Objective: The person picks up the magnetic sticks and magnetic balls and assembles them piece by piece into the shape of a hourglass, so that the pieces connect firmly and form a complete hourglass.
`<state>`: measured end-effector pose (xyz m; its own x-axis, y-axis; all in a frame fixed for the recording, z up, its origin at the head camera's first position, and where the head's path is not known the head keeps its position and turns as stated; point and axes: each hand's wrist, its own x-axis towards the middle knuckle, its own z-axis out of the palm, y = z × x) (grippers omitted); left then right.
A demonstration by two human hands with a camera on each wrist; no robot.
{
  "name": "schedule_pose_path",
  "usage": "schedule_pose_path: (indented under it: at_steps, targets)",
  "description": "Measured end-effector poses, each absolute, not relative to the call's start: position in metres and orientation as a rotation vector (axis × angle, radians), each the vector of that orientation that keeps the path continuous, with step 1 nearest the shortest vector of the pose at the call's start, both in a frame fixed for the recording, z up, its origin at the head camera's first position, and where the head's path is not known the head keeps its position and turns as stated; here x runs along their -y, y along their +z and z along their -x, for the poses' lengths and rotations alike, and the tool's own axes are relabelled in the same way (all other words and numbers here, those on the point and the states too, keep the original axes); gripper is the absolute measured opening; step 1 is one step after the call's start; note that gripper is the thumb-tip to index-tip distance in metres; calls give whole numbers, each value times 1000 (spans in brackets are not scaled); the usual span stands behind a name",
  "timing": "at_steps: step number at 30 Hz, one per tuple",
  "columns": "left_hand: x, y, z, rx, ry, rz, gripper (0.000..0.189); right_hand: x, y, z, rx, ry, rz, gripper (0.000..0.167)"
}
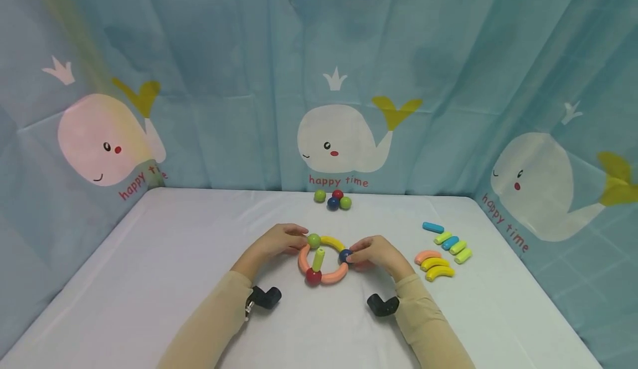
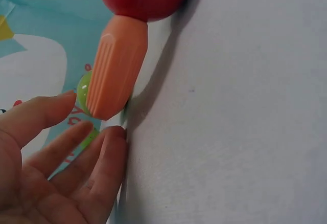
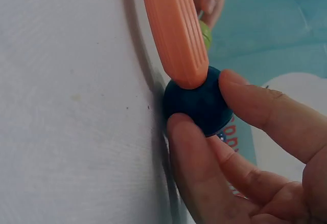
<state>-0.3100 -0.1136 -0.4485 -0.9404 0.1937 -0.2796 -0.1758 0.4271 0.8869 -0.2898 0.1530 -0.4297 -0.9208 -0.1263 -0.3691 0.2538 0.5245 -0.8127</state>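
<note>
A ring of magnetic-looking sticks and balls lies on the white table between both hands. Its curved pieces are a yellow stick (image 1: 332, 242) and two orange sticks (image 1: 335, 275); a green ball (image 1: 314, 240), a red ball (image 1: 313, 277) and a blue ball (image 3: 196, 104) join them. From the red ball a straight yellow-green stick (image 1: 318, 259) rises. My right hand (image 1: 377, 254) pinches the blue ball between thumb and fingers. Beside the green ball, my left hand (image 1: 279, 241) has its fingers spread and loosely extended, the thumb close to the ball; contact is unclear.
Loose balls (image 1: 333, 203) in green, red and blue sit at the table's back edge. To the right lie several straight sticks (image 1: 451, 242) and curved sticks (image 1: 440, 272). A whale-print curtain (image 1: 224, 142) hangs behind the table and along its sides.
</note>
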Motion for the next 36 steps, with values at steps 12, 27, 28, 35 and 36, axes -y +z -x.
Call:
schedule_pose_path:
  at_steps: [12, 27, 28, 35, 36]
  targets:
    - [116, -449, 307, -2422, 1441, 37, 20, -160, -432, 294, -2448, -1377, -78, 31]
    - [104, -448, 308, -2460, 1291, -64, 27, -162, -439, 283, -2203, -1262, 35, 28]
    - [104, -448, 306, -2460, 1293, -59, 27, -162, -439, 282, -2201, -1258, 32, 28]
    - [108, -443, 299, -2486, 1235, -44, 20, -163, -441, 289, -2227, -1386, -31, 25]
    - [110, -442, 298, -2488, 1221, -28, 18, -163, -441, 290, -2231, -1417, -50, 24]
